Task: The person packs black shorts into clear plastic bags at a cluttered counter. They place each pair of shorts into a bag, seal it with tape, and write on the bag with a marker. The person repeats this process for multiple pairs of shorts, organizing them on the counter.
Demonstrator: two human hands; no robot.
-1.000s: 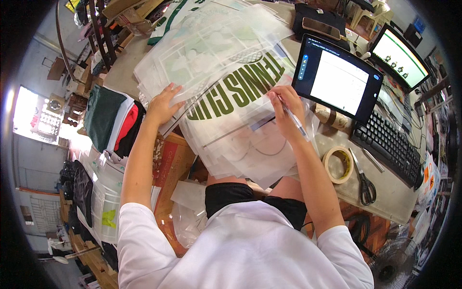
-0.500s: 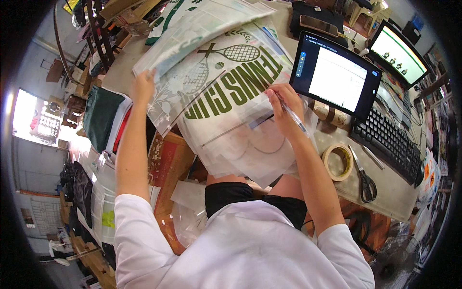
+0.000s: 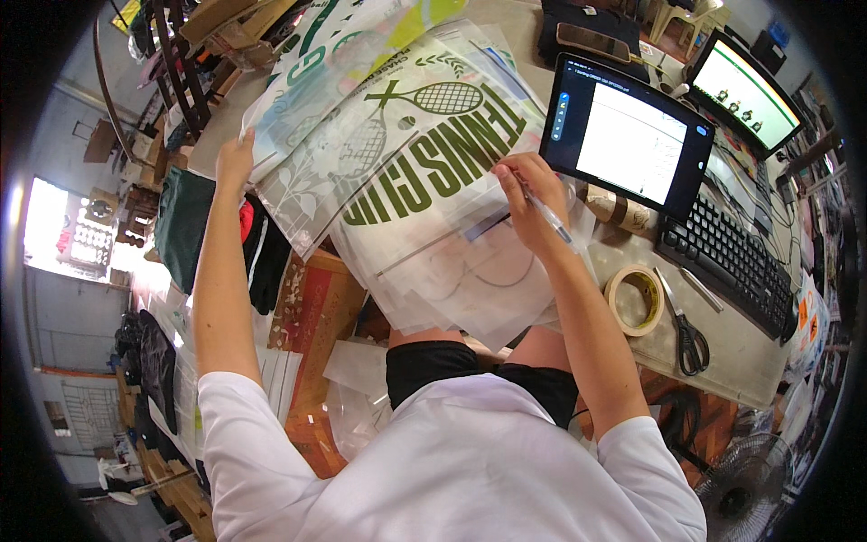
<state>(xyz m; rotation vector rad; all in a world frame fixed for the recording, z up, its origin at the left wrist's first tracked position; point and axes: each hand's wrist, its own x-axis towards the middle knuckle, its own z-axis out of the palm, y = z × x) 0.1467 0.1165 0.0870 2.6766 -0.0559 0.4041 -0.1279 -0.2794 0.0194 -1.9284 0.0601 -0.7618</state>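
Note:
A stack of translucent printed film sheets (image 3: 424, 239) overhangs the table edge above my lap. The exposed sheet bears crossed tennis rackets and large green lettering. My left hand (image 3: 235, 163) is closed on the left edge of some upper film sheets (image 3: 289, 117), which lie turned back toward the far side. Yellow and green prints show on these. My right hand (image 3: 535, 191), fingers curled, holds a pen (image 3: 553, 222) over the stack's right side, close to the tablet (image 3: 632, 135). How far its fingertips touch the film is hard to tell.
Right of the stack lie a tape roll (image 3: 634, 301), black scissors (image 3: 692, 347) and a keyboard (image 3: 727, 266). A monitor (image 3: 748, 95) stands behind, near a phone (image 3: 594, 41). Folded dark cloth (image 3: 185, 230) is beside my left forearm; a cardboard box (image 3: 325, 303) sits below, a fan (image 3: 745, 488) at lower right.
My left hand has moved left and slightly down, drawing the upper sheets aside. More of the coloured prints at the far side now shows. My right hand stays nearly in place with the pen.

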